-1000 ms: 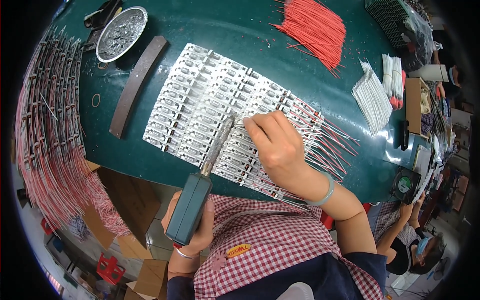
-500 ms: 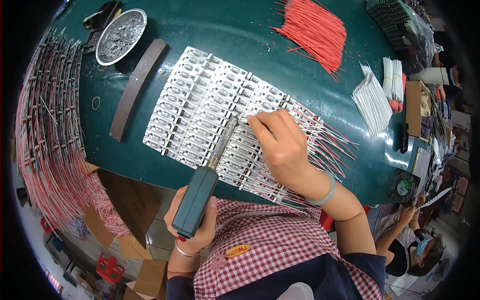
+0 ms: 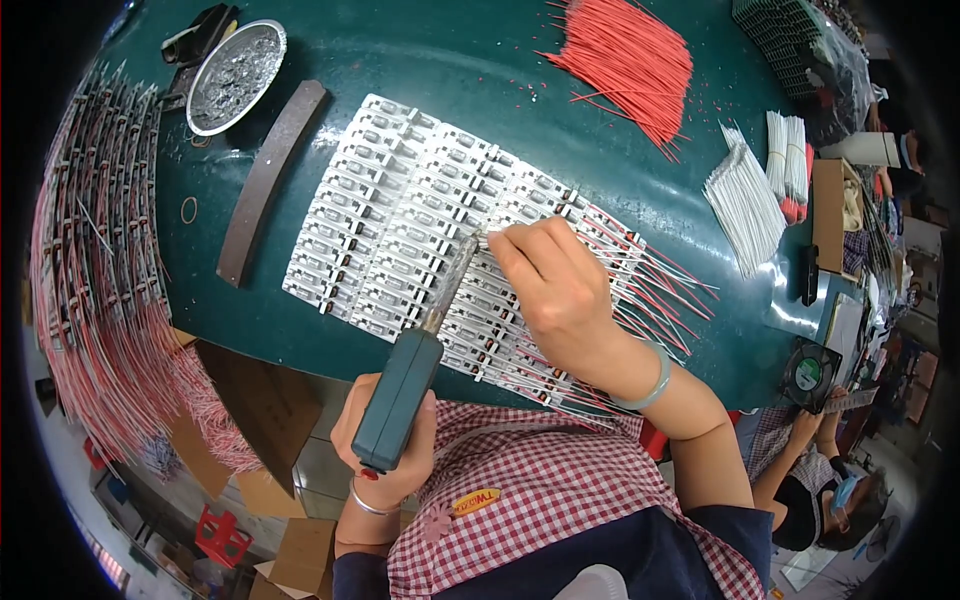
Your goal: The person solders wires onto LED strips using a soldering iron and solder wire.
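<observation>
My left hand [image 3: 382,440] is wrapped round a dark green soldering gun [image 3: 398,400], its long metal tip pointing up and right. The tip reaches over rows of small white plastic parts [image 3: 395,215] laid in a block on the table. Close to the end of the tip, my right hand [image 3: 560,290] is closed in a pinch over the rightmost rows. What its fingertips hold is hidden. Red and white wires [image 3: 655,275] trail to the right from several parts of the block.
A green table [image 3: 420,60] carries a metal bowl [image 3: 240,75] of silvery scraps, a curved brown bar [image 3: 270,185], red wires [image 3: 630,70] and white wires [image 3: 745,200]. Finished-looking wired strips [image 3: 105,240] hang at the left. A small fan [image 3: 808,372] stands near a co-worker on the right.
The soldering gun and my left hand have shifted slightly right and up. My right hand has moved a little left, its fingers still pinched. The co-worker's hand has moved slightly.
</observation>
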Demonstrator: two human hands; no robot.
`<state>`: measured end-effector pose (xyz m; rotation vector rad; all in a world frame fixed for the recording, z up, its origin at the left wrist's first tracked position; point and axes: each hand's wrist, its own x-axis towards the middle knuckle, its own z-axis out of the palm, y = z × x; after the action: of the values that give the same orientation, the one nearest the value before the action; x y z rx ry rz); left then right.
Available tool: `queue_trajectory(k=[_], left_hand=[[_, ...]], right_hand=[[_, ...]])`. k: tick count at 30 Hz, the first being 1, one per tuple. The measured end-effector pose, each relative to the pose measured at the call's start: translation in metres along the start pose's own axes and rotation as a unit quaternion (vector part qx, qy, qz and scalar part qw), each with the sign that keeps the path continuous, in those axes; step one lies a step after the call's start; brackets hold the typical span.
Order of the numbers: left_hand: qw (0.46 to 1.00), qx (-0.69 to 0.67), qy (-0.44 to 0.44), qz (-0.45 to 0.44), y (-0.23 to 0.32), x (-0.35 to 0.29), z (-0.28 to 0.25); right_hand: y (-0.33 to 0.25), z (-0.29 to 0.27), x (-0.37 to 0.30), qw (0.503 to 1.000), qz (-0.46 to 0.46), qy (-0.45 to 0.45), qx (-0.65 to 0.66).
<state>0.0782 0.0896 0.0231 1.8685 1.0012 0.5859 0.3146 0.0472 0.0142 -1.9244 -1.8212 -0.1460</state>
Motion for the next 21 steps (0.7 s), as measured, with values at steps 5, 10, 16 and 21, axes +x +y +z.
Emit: queue_trajectory(k=[5, 10, 16, 21], left_hand=[[0.999, -0.026, 0.022, -0.029, -0.009, -0.012, -0.002], [0.999, -0.022, 0.033, 0.022, -0.004, -0.002, -0.005], [0.999, -0.013, 0.034, 0.040, 0.000, 0.005, -0.003], [0.999, -0.031, 0.027, 0.025, 0.003, 0.011, 0.000]], right_hand=[[0.000, -0.001, 0.001, 1.000, 0.000, -0.003, 0.000], [0.000, -0.001, 0.001, 1.000, 0.006, -0.006, 0.003], [0.007, -0.005, 0.001, 0.999, -0.001, 0.044, 0.021], [0.012, 0.001, 0.000, 1.000, -0.001, 0.027, 0.001]])
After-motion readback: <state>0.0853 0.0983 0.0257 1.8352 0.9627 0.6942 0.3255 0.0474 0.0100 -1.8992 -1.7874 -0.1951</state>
